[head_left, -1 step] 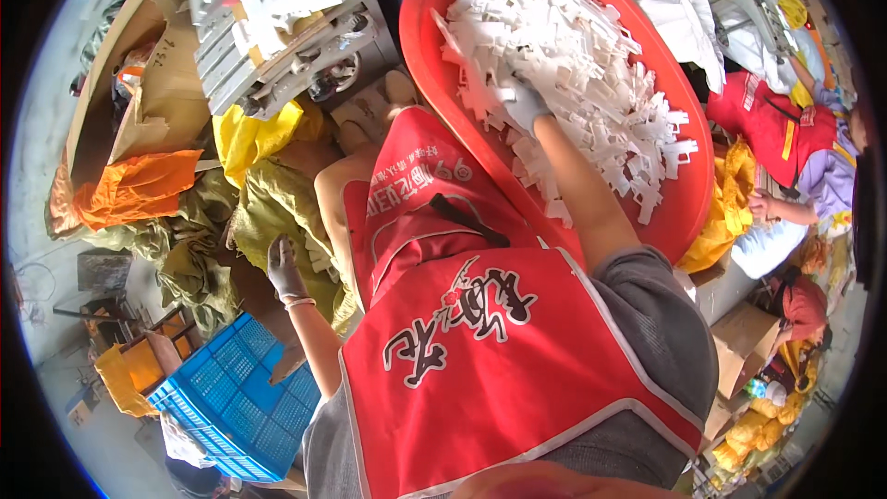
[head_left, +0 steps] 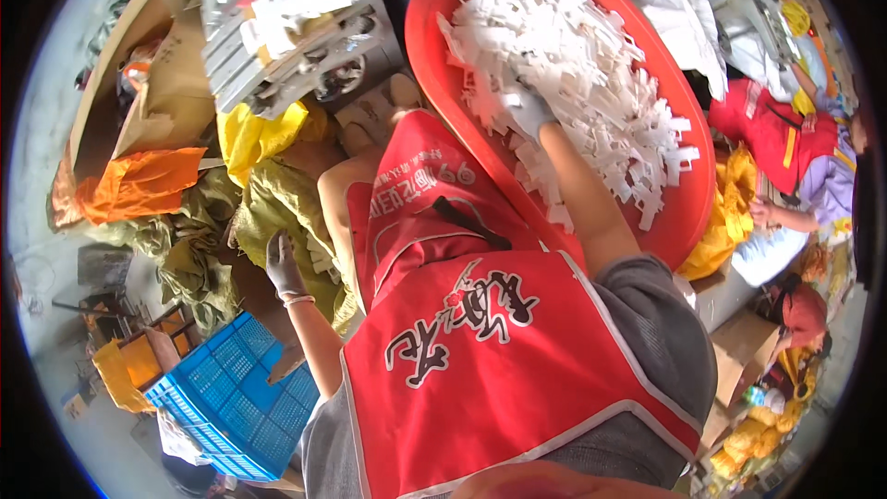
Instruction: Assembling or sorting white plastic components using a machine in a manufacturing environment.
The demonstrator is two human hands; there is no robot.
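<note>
My right hand point(head_left: 529, 113), in a pale grey glove, reaches into a heap of white plastic toy-pistol-shaped pieces point(head_left: 591, 83). The heap lies in a large red oval tub point(head_left: 679, 231). Its fingertips blur among the white pieces, so I cannot see whether they grip one. My left hand point(head_left: 285, 263), also gloved, is down at my left with its fingers loosely stretched. Nothing shows in it. Beside it is an olive-green woven sack point(head_left: 263, 212), and below it stands a blue plastic crate point(head_left: 231, 388).
At the upper left, a grey metal machine point(head_left: 277, 46) carries a white piece. Near it are an open cardboard box point(head_left: 176, 102), an orange sack point(head_left: 143, 185) and a yellow bag point(head_left: 263, 134). Beyond the tub at right, a person in red point(head_left: 771, 129) sits near yellow sacks point(head_left: 725, 203).
My right hand has shifted very slightly among the white pieces, its fingers now more blurred. The whole view has moved a little. My left hand stays in its place.
</note>
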